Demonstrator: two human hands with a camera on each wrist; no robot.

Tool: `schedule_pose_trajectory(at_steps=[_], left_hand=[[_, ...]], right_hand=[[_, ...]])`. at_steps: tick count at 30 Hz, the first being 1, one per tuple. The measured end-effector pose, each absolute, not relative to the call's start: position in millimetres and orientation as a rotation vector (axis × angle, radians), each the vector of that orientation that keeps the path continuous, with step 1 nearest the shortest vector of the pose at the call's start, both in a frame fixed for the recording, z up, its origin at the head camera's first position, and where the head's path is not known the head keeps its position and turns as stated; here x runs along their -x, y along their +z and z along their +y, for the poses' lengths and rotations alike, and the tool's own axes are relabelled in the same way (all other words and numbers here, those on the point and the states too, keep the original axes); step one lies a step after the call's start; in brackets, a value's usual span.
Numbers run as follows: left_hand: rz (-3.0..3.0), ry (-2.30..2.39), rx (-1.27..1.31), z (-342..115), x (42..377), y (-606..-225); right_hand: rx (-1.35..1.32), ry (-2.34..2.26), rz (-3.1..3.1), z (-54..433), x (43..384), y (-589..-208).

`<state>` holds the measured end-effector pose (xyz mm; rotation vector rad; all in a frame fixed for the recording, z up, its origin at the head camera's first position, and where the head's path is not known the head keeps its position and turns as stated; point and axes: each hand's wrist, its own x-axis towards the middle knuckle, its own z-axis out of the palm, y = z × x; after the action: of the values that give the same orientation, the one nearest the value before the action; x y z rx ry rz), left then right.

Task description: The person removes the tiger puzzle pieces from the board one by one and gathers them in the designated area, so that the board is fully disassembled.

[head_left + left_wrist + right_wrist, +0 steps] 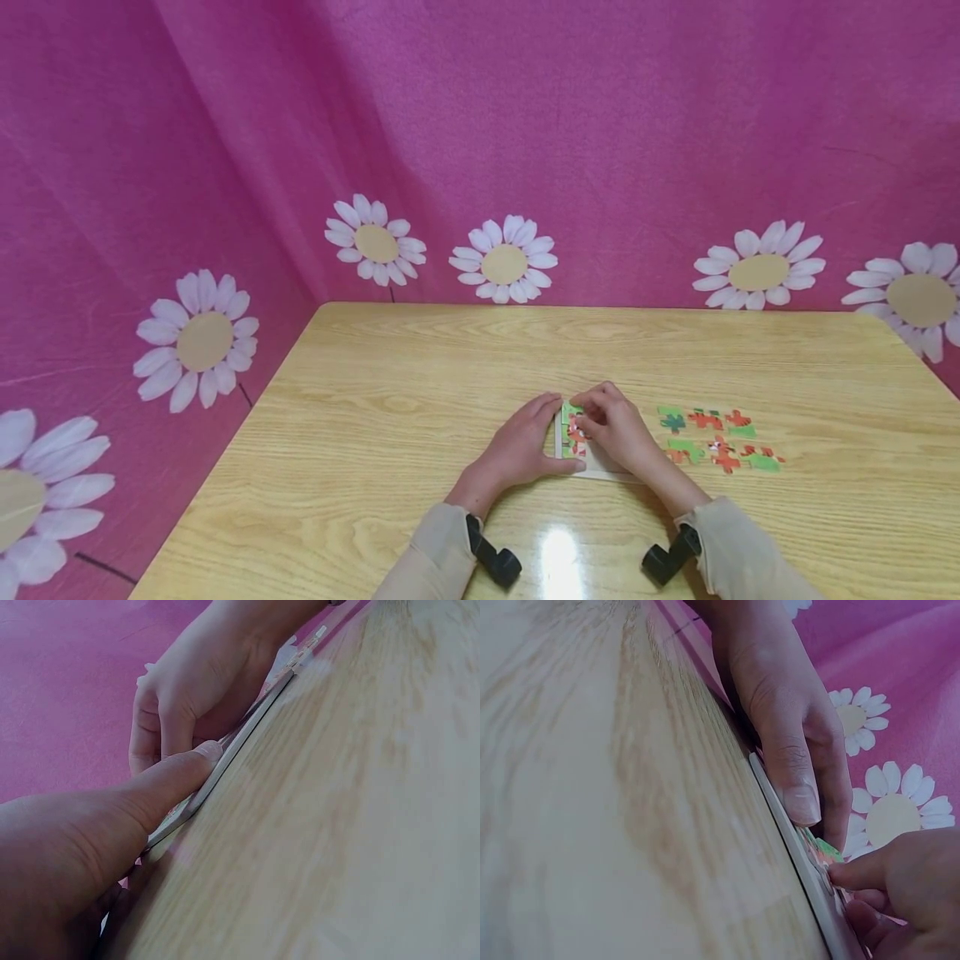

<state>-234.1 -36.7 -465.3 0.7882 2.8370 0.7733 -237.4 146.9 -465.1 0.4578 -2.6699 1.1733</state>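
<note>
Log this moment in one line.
left hand: holds left end of puzzle board; right hand: at placed pieces on board; loose pieces: two rows on table, right of board

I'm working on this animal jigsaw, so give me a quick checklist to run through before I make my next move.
1. Tray steadied: ok. Your left hand braces the puzzle tray, its thumb on the near edge.
2. Piece under your right hand fully seated: cannot tell. Your fingers cover too much of it.
3. Tray filled: not ok. Puzzle pieces lie at its left side, with bare tray beside them.
4. Loose puzzle pieces picture side up: ok. They lie in two rows on the table, right of the tray.
5. Right hand clear of the tray: not ok. It is over it, fingertips down.
</note>
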Motion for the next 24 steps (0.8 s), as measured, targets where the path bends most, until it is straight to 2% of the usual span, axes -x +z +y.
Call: schedule_pose_trajectory(at_steps=[24], left_hand=[[2.829, 0.75, -0.766, -37.0, 234.5, -464.9]], right_hand=[[-0.431, 1.234, -2.604, 144.7, 234.5, -466.7]])
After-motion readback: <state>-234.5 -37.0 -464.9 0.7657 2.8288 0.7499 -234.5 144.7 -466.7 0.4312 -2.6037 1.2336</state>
